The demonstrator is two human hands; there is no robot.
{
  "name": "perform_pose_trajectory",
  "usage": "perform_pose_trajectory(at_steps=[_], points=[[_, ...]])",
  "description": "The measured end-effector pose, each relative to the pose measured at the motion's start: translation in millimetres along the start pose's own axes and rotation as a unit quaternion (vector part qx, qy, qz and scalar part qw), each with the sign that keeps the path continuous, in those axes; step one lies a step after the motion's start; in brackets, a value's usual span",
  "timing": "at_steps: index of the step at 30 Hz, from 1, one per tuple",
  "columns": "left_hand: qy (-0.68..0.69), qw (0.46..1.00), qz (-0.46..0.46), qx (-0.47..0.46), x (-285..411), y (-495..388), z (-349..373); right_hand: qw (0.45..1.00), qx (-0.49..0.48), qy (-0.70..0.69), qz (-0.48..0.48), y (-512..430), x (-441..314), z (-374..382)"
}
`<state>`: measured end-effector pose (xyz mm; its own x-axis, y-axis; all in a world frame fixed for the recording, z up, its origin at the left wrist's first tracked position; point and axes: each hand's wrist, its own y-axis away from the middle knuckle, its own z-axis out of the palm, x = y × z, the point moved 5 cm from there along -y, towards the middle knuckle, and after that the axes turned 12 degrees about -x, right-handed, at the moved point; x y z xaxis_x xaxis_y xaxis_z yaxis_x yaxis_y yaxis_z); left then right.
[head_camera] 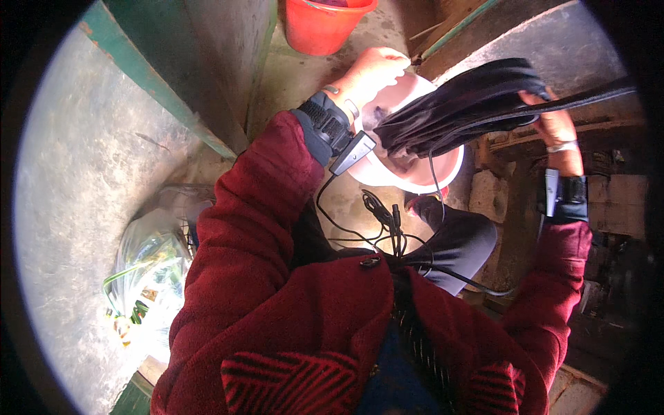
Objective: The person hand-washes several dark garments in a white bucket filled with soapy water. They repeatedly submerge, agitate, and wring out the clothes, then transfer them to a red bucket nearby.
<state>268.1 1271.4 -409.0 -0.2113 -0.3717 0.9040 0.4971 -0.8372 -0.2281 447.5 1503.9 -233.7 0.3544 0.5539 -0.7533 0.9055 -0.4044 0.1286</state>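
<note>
My right hand (556, 122) grips the far end of a dark cloth garment (467, 98), raised at the right. The garment's gathered lower end hangs over a pale plastic basin (394, 181) on the floor, which has liquid inside. Over the basin's upper left rim is my left hand (373, 72), its fingers bent and strongly overexposed; whether they pinch anything cannot be told. Both wrists carry strapped devices. A black cable (576, 101) crosses in front of the garment and partly hides it.
A red plastic bucket (327, 26) stands beyond the basin. Coiled black cables (381, 210) hang between my knees. A clear plastic bag (150, 259) with green things lies at left, beside a pale surface with a green edge (155, 78). Bricks or blocks (622, 202) are at right.
</note>
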Motion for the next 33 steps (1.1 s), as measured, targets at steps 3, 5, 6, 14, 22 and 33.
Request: perform_pose_trajectory(at_steps=[3, 5, 6, 14, 22, 33], points=[[-0.008, 1.000, -0.006, 0.012, 0.4, 0.0, -3.5, 0.998, -0.007, -0.050, -0.042, 9.7, -27.7, -26.1], [-0.014, 1.000, -0.002, 0.022, 0.2, -1.6, -5.9, 0.997, 0.014, -0.081, -0.009, 6.1, -25.5, -30.3], [-0.009, 1.000, 0.000, 0.021, -0.2, -2.6, -6.3, 0.999, 0.017, -0.045, 0.001, 3.2, -20.4, -25.4], [-0.049, 0.998, 0.003, 0.045, -5.3, -6.2, -14.6, 0.973, -0.165, -0.085, 0.137, -56.0, 143.5, 160.0], [-0.069, 0.996, -0.056, 0.003, -29.8, -18.9, -7.4, 0.932, -0.139, -0.129, 0.310, -59.1, 220.5, 212.9], [-0.470, 0.862, -0.160, -0.102, -70.0, -17.4, 13.9, 0.958, -0.103, -0.266, 0.030, -20.8, 47.1, 65.9]])
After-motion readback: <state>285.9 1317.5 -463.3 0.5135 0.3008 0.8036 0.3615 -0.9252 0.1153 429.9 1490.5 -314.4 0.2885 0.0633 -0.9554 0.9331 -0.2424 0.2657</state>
